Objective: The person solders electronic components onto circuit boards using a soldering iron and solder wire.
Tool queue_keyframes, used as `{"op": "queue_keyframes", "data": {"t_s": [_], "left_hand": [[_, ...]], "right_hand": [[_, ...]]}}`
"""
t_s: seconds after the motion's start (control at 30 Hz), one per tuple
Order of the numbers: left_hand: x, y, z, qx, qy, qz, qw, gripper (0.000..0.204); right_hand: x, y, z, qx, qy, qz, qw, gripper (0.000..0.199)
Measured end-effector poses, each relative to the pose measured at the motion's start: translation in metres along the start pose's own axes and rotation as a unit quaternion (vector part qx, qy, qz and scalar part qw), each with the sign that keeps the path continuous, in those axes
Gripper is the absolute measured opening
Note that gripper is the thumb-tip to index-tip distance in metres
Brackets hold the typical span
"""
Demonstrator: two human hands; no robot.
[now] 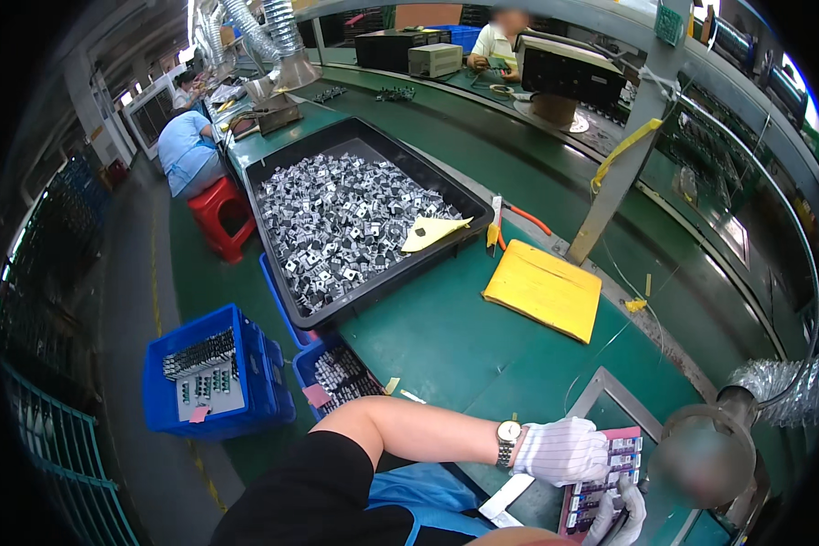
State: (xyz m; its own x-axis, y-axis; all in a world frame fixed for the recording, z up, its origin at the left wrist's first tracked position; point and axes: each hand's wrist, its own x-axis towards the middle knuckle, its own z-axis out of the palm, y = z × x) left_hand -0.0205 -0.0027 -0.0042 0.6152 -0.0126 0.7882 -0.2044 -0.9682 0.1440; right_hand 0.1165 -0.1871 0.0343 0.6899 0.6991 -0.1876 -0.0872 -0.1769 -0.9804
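My left hand [566,451], in a white striped glove with a watch at the wrist, is over the upper left part of a pink-edged panel [621,433] bearing rows of small purple-and-white parts. Its fingers are curled down, and what lies under them is hidden. At the panel's lower right is my right hand [621,519], also gloved. Its fingers are bent together near a dark, slim thing whose kind I cannot make out. A grey metal frame [607,380] lies just beyond the panel, and a white strip [507,497] is beside my left wrist.
A large black tray [382,293] full of small metal parts stands on the green bench. Nearby are a yellow folder [546,289] and orange-handled pliers [526,218]. Blue crates [211,420] stand at left. A round fume hood [746,419] is at right. Other people sit farther off.
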Motion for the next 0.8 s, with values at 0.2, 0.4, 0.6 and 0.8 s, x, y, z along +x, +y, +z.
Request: {"op": "queue_keyframes", "data": {"t_s": [0.2, 0.4, 0.6, 0.8], "left_hand": [[0.015, 0.011, -0.01, -0.025, -0.004, 0.022, 0.999, 0.023], [0.016, 0.02, -0.015, -0.048, -0.001, -0.011, 0.999, 0.029], [0.013, -0.007, -0.028, -0.04, -0.028, -0.07, 0.996, 0.022], [0.023, -0.013, -0.035, -0.033, 0.006, -0.14, 0.99, 0.017]], "right_hand": [[0.011, 0.019, -0.005, -0.31, -0.028, -0.504, 0.806, 0.032], [-0.006, 0.006, -0.006, -0.313, 0.007, -0.527, 0.79, 0.038], [-0.01, 0.0, -0.017, -0.316, 0.016, -0.519, 0.794, 0.037], [-0.012, 0.0, -0.04, -0.297, 0.036, -0.499, 0.813, 0.031]]}}
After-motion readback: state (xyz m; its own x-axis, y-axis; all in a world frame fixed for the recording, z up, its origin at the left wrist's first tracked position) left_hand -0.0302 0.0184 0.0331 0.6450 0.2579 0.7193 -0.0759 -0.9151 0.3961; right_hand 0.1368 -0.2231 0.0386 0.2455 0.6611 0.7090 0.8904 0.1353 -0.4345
